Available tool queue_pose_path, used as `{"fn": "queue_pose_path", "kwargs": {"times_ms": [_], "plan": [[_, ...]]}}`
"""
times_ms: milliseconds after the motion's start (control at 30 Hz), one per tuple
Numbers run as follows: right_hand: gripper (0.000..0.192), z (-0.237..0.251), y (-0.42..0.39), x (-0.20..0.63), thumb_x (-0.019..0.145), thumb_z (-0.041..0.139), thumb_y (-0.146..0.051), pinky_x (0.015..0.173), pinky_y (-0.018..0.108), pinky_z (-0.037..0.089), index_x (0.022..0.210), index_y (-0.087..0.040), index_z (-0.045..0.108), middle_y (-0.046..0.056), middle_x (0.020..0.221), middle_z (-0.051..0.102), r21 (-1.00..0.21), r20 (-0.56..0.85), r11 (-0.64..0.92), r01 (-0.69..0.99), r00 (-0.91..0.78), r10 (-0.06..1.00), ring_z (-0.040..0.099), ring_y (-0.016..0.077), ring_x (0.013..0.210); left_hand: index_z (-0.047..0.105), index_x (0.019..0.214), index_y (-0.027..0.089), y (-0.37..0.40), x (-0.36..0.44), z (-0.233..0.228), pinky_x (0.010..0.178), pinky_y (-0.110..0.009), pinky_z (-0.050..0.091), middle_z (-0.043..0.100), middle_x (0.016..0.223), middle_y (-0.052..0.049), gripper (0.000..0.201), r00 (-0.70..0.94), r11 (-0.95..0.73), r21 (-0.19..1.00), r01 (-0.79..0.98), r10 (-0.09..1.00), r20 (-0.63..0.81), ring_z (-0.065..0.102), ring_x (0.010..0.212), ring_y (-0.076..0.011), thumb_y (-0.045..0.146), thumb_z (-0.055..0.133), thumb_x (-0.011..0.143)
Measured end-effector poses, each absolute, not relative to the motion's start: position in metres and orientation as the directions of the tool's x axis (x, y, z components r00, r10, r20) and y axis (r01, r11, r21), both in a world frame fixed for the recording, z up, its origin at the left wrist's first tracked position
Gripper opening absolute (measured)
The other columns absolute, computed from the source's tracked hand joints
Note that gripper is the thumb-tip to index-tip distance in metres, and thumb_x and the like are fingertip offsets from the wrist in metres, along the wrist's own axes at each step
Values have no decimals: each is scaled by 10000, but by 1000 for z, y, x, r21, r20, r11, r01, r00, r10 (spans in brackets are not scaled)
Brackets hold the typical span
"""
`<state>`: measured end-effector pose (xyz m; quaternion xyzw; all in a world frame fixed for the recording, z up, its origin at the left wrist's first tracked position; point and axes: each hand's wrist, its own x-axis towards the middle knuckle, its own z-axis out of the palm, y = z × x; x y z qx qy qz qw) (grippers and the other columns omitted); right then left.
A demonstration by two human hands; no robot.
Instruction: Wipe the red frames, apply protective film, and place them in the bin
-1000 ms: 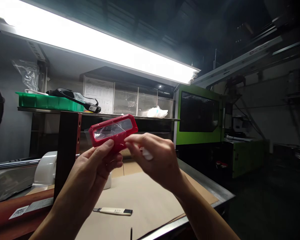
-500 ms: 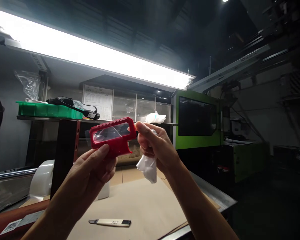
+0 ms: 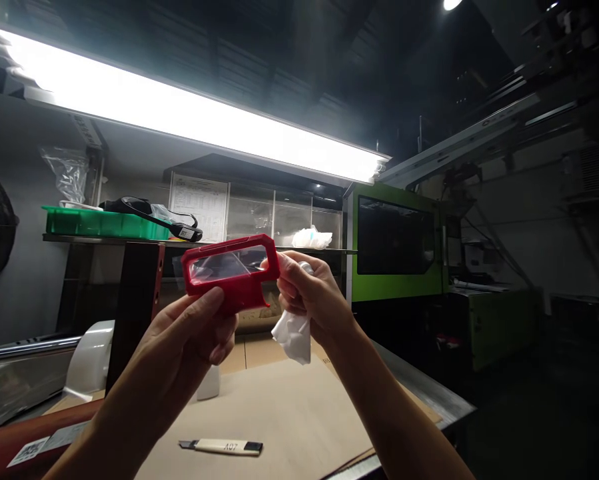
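The left hand (image 3: pixel 194 333) pinches the lower tab of the red frame (image 3: pixel 230 270), raised near the face, and the right hand (image 3: pixel 309 293) with a white cloth (image 3: pixel 293 337) grips its right end; it looks light, stiff, with a scratch-prone clear window, so edges are safest.

Red part (image 3: pixel 230 273) is now held a little higher than 1 s ago, clear window turned more squarely to the view. Right hand (image 3: pixel 306 293) has been moved from in front of the part's lower edge to its right end, fingertips now at that end. White cloth (image 3: pixel 293 333), earlier bunched and mostly hidden in the right hand, is now seen hanging below it. Left hand (image 3: pixel 196 333) has been shifted lower on the part, thumb under the frame.
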<state>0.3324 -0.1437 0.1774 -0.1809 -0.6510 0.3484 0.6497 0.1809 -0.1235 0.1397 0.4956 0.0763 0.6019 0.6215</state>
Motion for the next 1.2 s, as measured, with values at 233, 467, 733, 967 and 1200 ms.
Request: {"fn": "queue_pose_path", "kwargs": {"times_ms": [233, 467, 733, 967, 1200], "plan": [[356, 180, -122, 327, 645, 727, -331, 324, 170, 130, 508, -165, 444, -106, 424, 370, -672, 721, 629, -391, -154, 675, 215, -6, 338, 679, 860, 181, -125, 181, 161, 433, -150, 437, 613, 606, 1, 210, 244, -465, 690, -555, 702, 670, 502, 514, -85, 329, 723, 717], [435, 192, -110, 311, 551, 783, -422, 317, 158, 126, 529, -177, 424, -111, 411, 396, -617, 757, 626, -477, -142, 637, 233, -4, 328, 678, 770, 155, -129, 178, 183, 478, -175, 489, 614, 581, 3, 177, 137, -634, 625, -454, 644, 753, 547, 517, -101, 317, 711, 707], [424, 205, -103, 286, 577, 772, -421, 323, 163, 132, 538, -176, 427, -111, 418, 401, -604, 774, 618, -503, -183, 606, 247, -2, 328, 676, 694, 142, -134, 161, 195, 467, -182, 501, 638, 547, -4, 216, 3, -706, 570, -421, 627, 779, 567, 481, -111, 331, 745, 616], [417, 210, -105, 267, 561, 761, -413, 323, 181, 118, 514, -185, 415, -110, 402, 393, -615, 765, 627, -478, -170, 621, 238, 3, 326, 676, 657, 144, -142, 146, 199, 463, -186, 493, 623, 509, -3, 228, -76, -745, 591, -310, 639, 765, 567, 453, -118, 355, 726, 586], [401, 211, -106, 260, 613, 717, -417, 335, 195, 127, 511, -188, 403, -108, 411, 371, -605, 778, 650, -461, -169, 605, 225, 9, 337, 720, 724, 171, -142, 136, 196, 467, -170, 511, 649, 551, -22, 269, -62, -751, 583, -309, 628, 776, 590, 501, -126, 410, 759, 607]]}}
